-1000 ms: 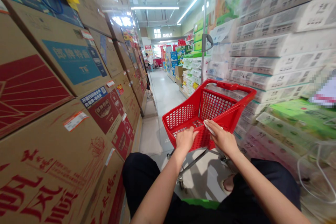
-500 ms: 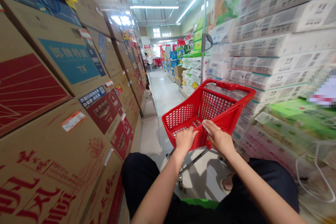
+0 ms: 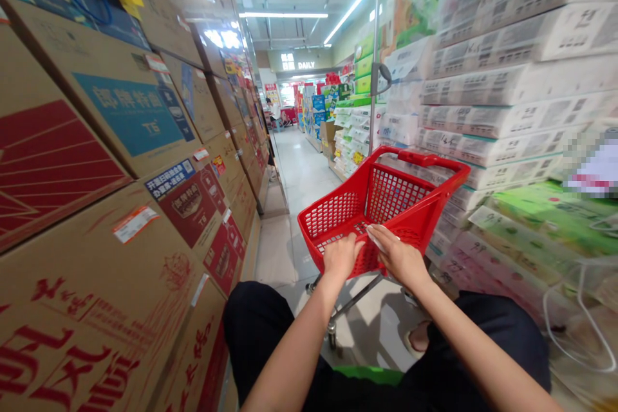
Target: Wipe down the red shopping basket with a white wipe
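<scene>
A red plastic shopping cart (image 3: 333, 211) with a perforated basket stands just ahead of my knees, on a metal frame with casters. My left hand (image 3: 342, 254) grips its near rim, thumb inside and fingers hidden over the edge. Close beside it, my right hand (image 3: 400, 257) presses a small white cloth or tissue (image 3: 376, 238) against the same rim. Only the edge of that white piece shows under the fingers. The part of the basket floor in sight holds nothing.
Stacked cardboard cartons (image 3: 145, 257) form a wall at my left. To the right rise piles of wrapped paper packs (image 3: 483, 116) and green packs (image 3: 541, 206). A metal pole (image 3: 375, 45) stands behind the cart. A tiled aisle (image 3: 299, 148) runs toward a distant seated person (image 3: 274, 111).
My right hand has slid slightly left along the rim with the white piece, nearer my left hand. The left hand and the cart stay where they were.
</scene>
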The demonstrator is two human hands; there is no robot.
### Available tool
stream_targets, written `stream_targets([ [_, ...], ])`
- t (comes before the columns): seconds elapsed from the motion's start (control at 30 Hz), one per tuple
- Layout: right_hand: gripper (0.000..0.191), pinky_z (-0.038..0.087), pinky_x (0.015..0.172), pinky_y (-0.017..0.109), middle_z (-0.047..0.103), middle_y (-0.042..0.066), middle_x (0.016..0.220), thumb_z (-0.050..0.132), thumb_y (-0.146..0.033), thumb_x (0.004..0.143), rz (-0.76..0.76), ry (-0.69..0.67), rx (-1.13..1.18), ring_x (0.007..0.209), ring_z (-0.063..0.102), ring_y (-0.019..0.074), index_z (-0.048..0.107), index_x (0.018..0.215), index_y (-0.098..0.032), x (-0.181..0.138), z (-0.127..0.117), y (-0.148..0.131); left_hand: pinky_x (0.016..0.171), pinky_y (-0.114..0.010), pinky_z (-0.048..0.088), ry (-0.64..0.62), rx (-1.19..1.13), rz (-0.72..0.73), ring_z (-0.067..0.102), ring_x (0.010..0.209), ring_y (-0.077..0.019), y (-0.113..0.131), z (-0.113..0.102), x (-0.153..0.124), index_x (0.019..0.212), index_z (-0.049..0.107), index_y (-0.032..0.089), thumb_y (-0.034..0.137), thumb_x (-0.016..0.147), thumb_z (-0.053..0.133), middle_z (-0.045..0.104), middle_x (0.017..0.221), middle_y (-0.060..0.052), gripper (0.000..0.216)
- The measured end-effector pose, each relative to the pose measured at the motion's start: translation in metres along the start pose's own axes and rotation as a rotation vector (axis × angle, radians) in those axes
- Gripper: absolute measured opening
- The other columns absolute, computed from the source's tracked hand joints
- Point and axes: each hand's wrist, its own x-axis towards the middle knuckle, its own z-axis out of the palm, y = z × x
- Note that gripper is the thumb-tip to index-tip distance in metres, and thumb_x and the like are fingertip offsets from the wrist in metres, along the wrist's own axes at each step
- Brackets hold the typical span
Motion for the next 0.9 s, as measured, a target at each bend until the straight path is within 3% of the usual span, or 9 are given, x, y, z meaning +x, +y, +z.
stream_targets([
  [0.13,0.072,0.06,0.083,0.03,0.039,-0.008,0.155,0.049,-0.018,0.087,-0.069,-0.042,0.042,0.116,0.062,0.0176,0.03,0.15,-0.046,-0.001,0.0,-0.009,0.072,-0.028,0.05,0.007,-0.002,0.024,0.07,0.087,-0.0215,-0.003,0.001,0.0,0.112,0.059,0.024,0.049,0.101,0.036,0.072,0.098,-0.006,0.036],
  [0.37,0.068,0.061,0.076,0.03,0.038,-0.009,0.154,0.049,-0.023,0.088,0.085,0.046,-0.02,0.109,0.065,0.0183,0.03,0.15,-0.046,0.003,-0.011,0.03,0.071,-0.028,0.049,0.009,-0.006,0.019,0.07,0.087,-0.0212,-0.001,0.0,-0.001,0.109,0.059,0.023,0.053,0.1,0.035,0.072,0.098,-0.007,0.04],
  [0.47,0.07,0.061,0.077,0.031,0.036,-0.008,0.156,0.049,-0.022,0.088,0.085,0.045,-0.016,0.108,0.066,0.0186,0.029,0.151,-0.044,0.001,-0.006,0.021,0.072,-0.027,0.049,0.003,0.0,0.002,0.07,0.087,-0.021,0.0,0.0,-0.001,0.11,0.059,0.022,0.053,0.1,0.035,0.072,0.097,-0.008,0.041],
  [0.57,0.072,0.06,0.081,0.03,0.034,-0.009,0.157,0.048,-0.019,0.087,-0.016,-0.002,0.033,0.111,0.064,0.017,0.027,0.152,-0.044,-0.004,0.0,0.002,0.072,-0.027,0.049,-0.002,0.005,0.011,0.07,0.088,-0.0207,0.0,0.0,-0.001,0.111,0.059,0.022,0.052,0.101,0.034,0.072,0.097,-0.008,0.04],
  [0.67,0.072,0.06,0.079,0.028,0.034,-0.011,0.157,0.048,-0.019,0.088,-0.064,-0.031,0.044,0.111,0.065,0.0163,0.028,0.151,-0.046,-0.006,-0.003,0.0,0.071,-0.026,0.049,0.002,0.007,0.029,0.07,0.087,-0.0204,-0.001,0.0,-0.002,0.11,0.059,0.022,0.052,0.101,0.035,0.072,0.097,-0.007,0.039],
  [0.9,0.071,0.062,0.071,0.03,0.034,-0.009,0.157,0.048,-0.021,0.088,0.081,0.034,-0.017,0.105,0.067,0.0183,0.026,0.152,-0.045,-0.003,-0.01,0.027,0.07,-0.027,0.049,0.012,0.01,0.019,0.07,0.085,-0.0209,0.002,-0.001,-0.002,0.11,0.06,0.022,0.052,0.1,0.035,0.072,0.097,-0.007,0.04],
])
